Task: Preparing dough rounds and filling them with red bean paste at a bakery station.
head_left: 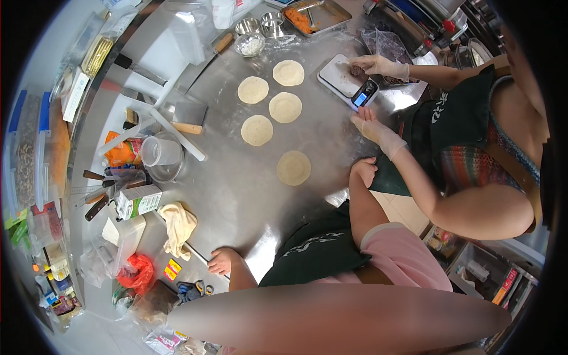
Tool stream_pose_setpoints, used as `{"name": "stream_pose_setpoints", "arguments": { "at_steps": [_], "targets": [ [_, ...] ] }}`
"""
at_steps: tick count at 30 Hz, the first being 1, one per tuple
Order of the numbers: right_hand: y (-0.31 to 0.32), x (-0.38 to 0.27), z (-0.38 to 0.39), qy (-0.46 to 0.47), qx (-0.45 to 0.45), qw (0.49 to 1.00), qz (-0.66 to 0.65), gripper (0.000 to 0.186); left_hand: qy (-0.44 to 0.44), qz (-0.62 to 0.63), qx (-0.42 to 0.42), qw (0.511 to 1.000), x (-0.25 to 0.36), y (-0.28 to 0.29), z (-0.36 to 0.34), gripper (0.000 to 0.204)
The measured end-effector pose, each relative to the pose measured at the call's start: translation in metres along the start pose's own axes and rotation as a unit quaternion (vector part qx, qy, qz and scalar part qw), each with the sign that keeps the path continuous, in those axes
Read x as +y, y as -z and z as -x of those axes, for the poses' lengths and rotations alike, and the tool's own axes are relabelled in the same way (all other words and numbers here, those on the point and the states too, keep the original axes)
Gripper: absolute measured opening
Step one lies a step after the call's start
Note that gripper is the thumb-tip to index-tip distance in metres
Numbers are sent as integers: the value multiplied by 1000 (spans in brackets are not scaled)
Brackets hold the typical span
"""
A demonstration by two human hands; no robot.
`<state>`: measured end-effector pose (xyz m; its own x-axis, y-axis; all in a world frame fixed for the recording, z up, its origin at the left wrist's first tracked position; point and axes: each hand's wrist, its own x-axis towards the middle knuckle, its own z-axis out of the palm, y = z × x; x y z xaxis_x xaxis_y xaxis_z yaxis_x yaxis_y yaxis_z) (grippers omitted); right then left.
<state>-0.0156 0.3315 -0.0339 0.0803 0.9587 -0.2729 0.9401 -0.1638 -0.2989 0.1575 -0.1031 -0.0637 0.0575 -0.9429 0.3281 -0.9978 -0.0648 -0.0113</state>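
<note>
My left hand rests at the steel worktop low in the view, fingers apart and slightly bent beside a long thin rod. My right hand is curled on the worktop's right edge, below a co-worker's gloved hand. Several pale dough rounds lie on the steel between and beyond my hands, the nearest left of my right hand. A crumpled cream cloth lies above my left hand, and blue-handled scissors lie below it.
A co-worker's other gloved hand holds a brown lump over a digital scale. Along the left stand clear containers, a carton, a scraper and a red bag. A tray with orange filling sits at the back.
</note>
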Motion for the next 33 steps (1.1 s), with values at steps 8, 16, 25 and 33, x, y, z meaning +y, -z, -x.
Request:
{"name": "stream_pose_setpoints", "arguments": {
  "at_steps": [8, 16, 25, 33],
  "targets": [
    [-8, 4, -3, 19, 34, 999, -5, 56, 4, 7, -2, 1000, 0, 0, 0, 49],
    [-11, 4, -5, 11, 42, 999, 2, 54, -7, 4, 17, 1000, -3, -10, -1, 50],
    [0, -1, 1, 3, -6, 1000, -5, 63, -6, 8, 17, 1000, -1, -6, 0, 52],
    [-1, 1, 1, 6, -6, 1000, -2, 62, -8, 0, 23, 1000, -3, -11, 0, 52]
  ]
}}
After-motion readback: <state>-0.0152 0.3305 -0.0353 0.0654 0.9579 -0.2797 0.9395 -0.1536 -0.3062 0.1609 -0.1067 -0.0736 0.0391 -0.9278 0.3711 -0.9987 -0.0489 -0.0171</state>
